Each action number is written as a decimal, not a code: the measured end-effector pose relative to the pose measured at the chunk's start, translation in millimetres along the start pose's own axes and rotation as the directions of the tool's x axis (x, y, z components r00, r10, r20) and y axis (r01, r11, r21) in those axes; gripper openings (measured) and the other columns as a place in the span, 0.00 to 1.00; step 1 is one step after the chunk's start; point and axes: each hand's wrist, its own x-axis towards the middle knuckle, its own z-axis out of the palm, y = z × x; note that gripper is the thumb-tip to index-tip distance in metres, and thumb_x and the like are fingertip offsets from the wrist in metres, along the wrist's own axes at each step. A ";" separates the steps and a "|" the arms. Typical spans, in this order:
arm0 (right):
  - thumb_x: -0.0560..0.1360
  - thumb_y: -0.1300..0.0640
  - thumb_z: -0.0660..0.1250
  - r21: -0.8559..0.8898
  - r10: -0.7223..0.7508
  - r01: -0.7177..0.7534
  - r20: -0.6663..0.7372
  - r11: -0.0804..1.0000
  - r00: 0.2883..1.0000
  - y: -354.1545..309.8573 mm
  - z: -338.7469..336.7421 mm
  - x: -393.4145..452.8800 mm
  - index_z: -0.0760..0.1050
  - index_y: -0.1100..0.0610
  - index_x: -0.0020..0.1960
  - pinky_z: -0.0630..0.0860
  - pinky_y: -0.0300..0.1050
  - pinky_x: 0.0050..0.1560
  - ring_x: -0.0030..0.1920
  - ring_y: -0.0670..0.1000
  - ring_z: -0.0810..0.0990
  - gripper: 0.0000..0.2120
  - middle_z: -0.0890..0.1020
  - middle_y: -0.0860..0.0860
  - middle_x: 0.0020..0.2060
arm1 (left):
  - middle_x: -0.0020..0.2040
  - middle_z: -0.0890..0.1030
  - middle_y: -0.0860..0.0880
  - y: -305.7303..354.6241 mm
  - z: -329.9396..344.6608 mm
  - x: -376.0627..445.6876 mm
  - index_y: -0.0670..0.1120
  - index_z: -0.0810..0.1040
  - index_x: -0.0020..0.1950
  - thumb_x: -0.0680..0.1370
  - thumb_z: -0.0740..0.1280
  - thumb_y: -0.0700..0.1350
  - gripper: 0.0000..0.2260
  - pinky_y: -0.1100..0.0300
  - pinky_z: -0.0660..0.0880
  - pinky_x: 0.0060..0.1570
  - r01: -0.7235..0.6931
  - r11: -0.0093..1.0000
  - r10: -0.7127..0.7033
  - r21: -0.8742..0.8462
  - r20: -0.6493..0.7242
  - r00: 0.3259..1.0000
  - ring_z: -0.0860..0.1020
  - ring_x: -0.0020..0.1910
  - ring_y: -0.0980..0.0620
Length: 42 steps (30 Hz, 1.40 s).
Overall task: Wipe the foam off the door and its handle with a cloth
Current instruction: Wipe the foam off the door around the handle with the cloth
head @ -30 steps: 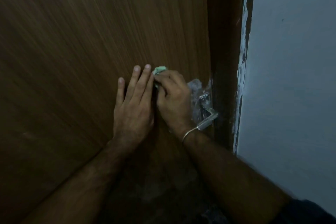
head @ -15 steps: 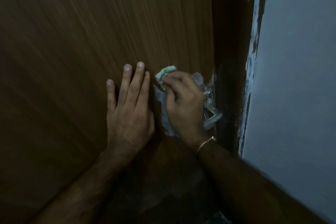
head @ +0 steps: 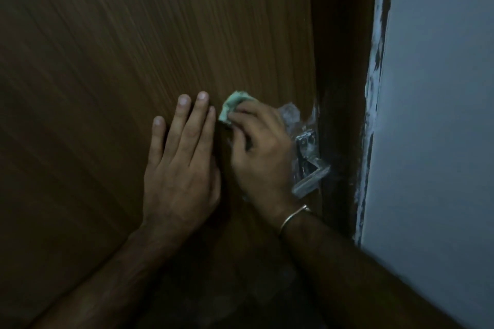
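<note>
The brown wooden door (head: 133, 48) fills the left and middle of the view. My left hand (head: 179, 165) lies flat on it with fingers straight. Just to its right, my right hand (head: 262, 147) grips a pale green cloth (head: 232, 107) and presses it against the door. The cloth sticks out above the fingers. The metal handle (head: 308, 168) sits to the right of that hand, near the door's edge. White foam (head: 290, 115) smears the wood above the handle and around its plate. A thin bangle circles my right wrist.
The dark door frame (head: 342, 88) runs down beside the handle, with chipped white paint along its right edge. A pale grey wall (head: 441, 115) fills the right side. The scene is dim.
My right hand with the cloth slid right toward the handle, then back left beside my left hand. The foam patch left of the handle is gone. My left hand stays flat on the door.
</note>
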 end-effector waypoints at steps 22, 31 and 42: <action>0.77 0.69 0.65 -0.058 0.076 -0.076 0.004 0.995 0.997 28.8 -20.0 -1.0 0.80 0.63 0.60 0.66 0.40 0.71 0.67 0.54 0.74 0.13 0.79 0.57 0.63 | 0.82 0.54 0.45 3.5 0.3 -19.6 0.41 0.60 0.79 0.75 0.57 0.48 0.32 0.43 0.41 0.77 -0.067 0.997 0.065 0.024 0.103 0.993 0.49 0.81 0.45; 0.82 0.56 0.58 -0.095 0.231 -0.218 0.162 0.971 0.959 43.0 -23.7 -6.6 0.60 0.60 0.76 0.56 0.46 0.78 0.78 0.48 0.56 0.24 0.61 0.55 0.77 | 0.82 0.53 0.44 -0.9 0.6 -18.5 0.41 0.58 0.79 0.74 0.56 0.50 0.34 0.45 0.40 0.76 -0.096 0.995 0.093 0.013 0.144 0.985 0.48 0.81 0.46; 0.80 0.63 0.62 -0.082 0.104 -0.090 0.183 0.993 0.978 43.2 -26.4 -8.7 0.66 0.62 0.73 0.60 0.42 0.76 0.76 0.51 0.63 0.22 0.67 0.56 0.74 | 0.81 0.55 0.44 3.8 -0.6 -20.2 0.39 0.60 0.78 0.73 0.59 0.48 0.34 0.45 0.39 0.76 -0.064 0.998 0.064 -0.011 0.123 0.990 0.49 0.81 0.45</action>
